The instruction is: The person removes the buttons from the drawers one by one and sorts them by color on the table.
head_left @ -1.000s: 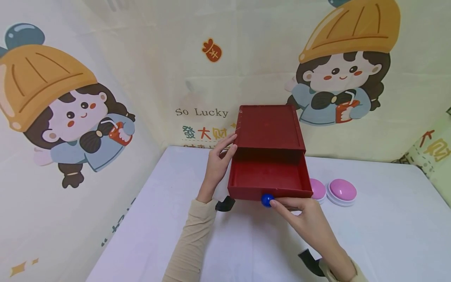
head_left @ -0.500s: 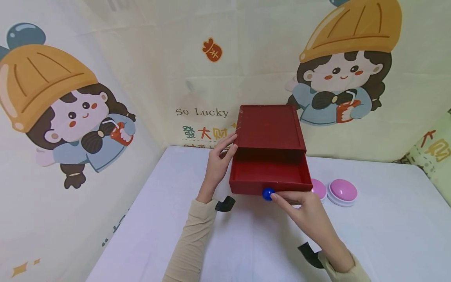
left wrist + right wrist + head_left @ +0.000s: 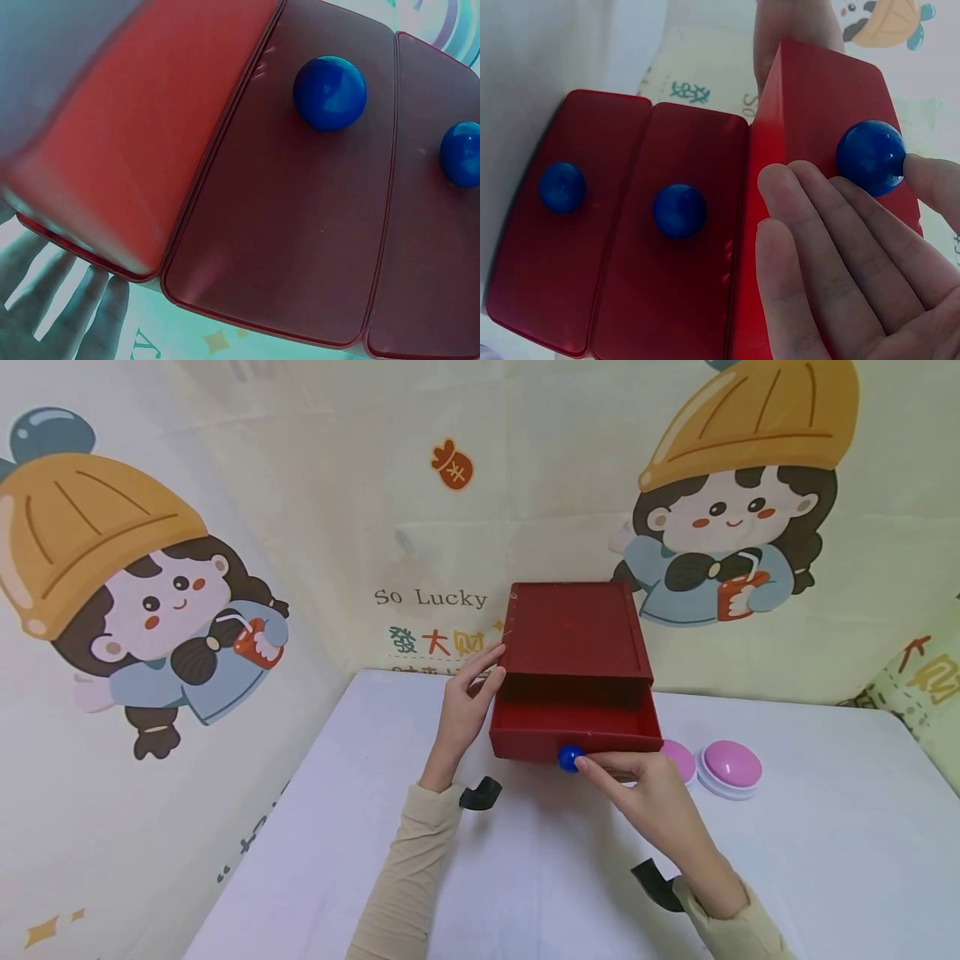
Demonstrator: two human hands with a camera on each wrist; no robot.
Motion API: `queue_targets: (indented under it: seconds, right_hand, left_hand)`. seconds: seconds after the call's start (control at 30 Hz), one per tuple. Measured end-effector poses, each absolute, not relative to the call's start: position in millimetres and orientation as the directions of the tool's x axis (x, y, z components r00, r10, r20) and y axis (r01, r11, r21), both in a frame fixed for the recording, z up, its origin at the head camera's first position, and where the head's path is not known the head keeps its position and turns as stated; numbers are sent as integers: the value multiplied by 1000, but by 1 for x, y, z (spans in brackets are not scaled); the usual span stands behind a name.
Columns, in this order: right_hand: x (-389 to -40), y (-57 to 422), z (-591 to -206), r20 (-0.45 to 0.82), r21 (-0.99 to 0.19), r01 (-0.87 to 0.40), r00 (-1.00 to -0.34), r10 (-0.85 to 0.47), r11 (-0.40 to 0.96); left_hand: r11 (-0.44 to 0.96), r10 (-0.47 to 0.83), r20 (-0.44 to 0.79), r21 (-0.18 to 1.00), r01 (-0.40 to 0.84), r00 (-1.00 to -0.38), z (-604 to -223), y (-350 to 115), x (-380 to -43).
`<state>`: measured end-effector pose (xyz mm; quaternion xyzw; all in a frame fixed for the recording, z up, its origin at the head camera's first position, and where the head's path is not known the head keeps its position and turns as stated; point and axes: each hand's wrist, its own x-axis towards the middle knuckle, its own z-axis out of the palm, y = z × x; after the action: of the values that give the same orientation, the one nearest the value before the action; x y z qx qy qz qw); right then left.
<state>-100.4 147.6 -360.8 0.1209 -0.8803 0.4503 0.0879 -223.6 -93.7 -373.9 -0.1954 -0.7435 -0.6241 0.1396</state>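
A small red drawer cabinet [image 3: 573, 631] stands at the back of the table, its top drawer [image 3: 532, 746] partly pulled out. My right hand [image 3: 652, 797] pinches the round blue knob [image 3: 570, 759] on that drawer's front. In the right wrist view the thumb presses one side of the knob [image 3: 868, 157], and the other fingers lie extended beside it. Two lower drawers [image 3: 675, 292], each with a blue knob, sit closed. My left hand [image 3: 463, 714] rests its straight fingers against the cabinet's left side; part of the hand shows in the left wrist view.
Two pink domed buttons on white bases stand right of the cabinet: one in full view [image 3: 731, 764], the other [image 3: 678, 762] partly hidden by the drawer and right hand. A cloth-covered wall with printed cartoon figures [image 3: 720, 543] rises behind the white table [image 3: 525, 877].
The top drawer has slid inward, away from me, with my right hand moving along on its knob. The left hand stays in place against the cabinet.
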Motion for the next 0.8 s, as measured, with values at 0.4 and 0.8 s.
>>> queue_targets:
  seconds: [0.4,0.8]
  right_hand:
    - [-114,149,-361,279,-751,-321,-946,-164,577]
    - [-128,148,-360,226,-795,-286,-958,-177,535]
  left_hand:
    - [135,99,462,871,472,-881,-374,-92,-223]
    - [153,122,437,879,452,-891,-342,-89,-199]
